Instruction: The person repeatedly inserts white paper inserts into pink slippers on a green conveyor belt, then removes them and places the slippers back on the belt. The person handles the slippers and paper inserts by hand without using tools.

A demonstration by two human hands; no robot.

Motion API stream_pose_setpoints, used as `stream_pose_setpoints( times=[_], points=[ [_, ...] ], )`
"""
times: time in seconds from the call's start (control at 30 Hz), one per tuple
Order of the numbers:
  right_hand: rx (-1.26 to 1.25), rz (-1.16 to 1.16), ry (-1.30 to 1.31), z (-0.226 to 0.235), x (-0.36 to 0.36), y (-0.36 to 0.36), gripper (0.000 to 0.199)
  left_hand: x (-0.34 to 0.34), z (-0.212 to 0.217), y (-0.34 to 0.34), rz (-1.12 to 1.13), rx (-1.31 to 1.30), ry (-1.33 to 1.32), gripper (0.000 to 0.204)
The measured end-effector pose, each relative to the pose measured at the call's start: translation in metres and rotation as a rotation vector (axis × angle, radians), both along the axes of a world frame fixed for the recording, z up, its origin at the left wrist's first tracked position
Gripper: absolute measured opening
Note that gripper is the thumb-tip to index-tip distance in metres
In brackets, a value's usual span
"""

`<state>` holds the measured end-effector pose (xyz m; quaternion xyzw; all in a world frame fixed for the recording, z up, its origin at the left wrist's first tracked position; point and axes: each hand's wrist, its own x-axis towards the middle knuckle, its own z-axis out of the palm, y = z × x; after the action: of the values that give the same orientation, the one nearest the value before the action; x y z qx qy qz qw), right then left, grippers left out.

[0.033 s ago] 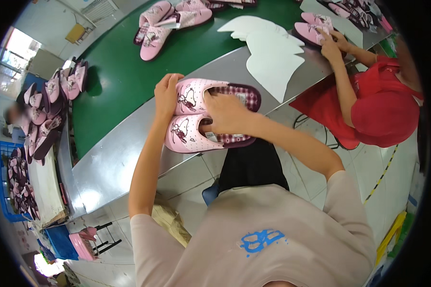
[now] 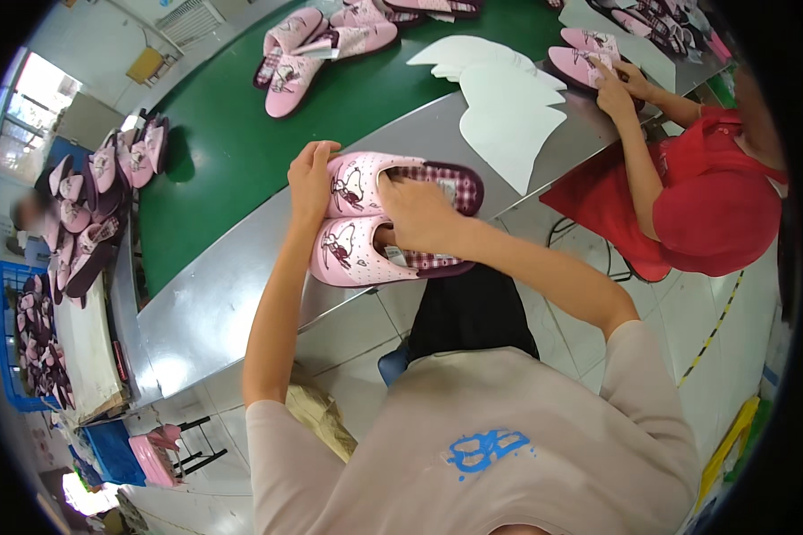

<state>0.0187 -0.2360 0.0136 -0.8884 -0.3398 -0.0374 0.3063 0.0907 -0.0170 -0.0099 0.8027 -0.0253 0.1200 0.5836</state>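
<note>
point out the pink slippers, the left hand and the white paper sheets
pink slippers (image 2: 352, 251), head view, toe of the nearer slipper
left hand (image 2: 310, 174), head view, back of the hand
white paper sheets (image 2: 509, 111), head view, middle of the top sheet

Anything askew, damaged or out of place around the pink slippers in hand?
Nothing stands out. The pink slippers lie side by side on the steel ledge, left hand at the toes, right hand in the openings.

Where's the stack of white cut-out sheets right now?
In the head view, the white cut-out sheets lie up and to the right on the grey metal bench edge, between the pink slippers and the red-sleeved co-worker's hands.
</note>
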Motion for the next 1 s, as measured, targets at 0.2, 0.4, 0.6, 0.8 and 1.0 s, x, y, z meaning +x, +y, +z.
stream_pose_setpoints(
  times=[0.2,0.4,0.6,0.8,1.0],
  points=[
    [0.093,-0.02,-0.176,0.013,0.011,-0.001,0.039,-0.017,0.036,0.028,0.065,-0.006,-0.211,0.038],
    [0.02,-0.271,-0.464,0.143,0.204,-0.054,0.028,-0.005,0.069,0.07,0.137,0.068,-0.079,0.034],
    [-0.121,-0.554,-0.554,0.1,0.268,-0.128,0.032,0.075,0.08,0.051,-0.003,0.506,-0.15,0.052],
    [-0.149,-0.463,-0.506,0.005,0.126,-0.174,0.058,0.19,0.032,0.061,0.29,0.885,-0.18,0.087],
    [-0.086,-0.439,-0.082,0.01,0.078,-0.186,0.067,0.258,-0.006,0.055,0.413,0.936,0.029,0.115]
  ],
)
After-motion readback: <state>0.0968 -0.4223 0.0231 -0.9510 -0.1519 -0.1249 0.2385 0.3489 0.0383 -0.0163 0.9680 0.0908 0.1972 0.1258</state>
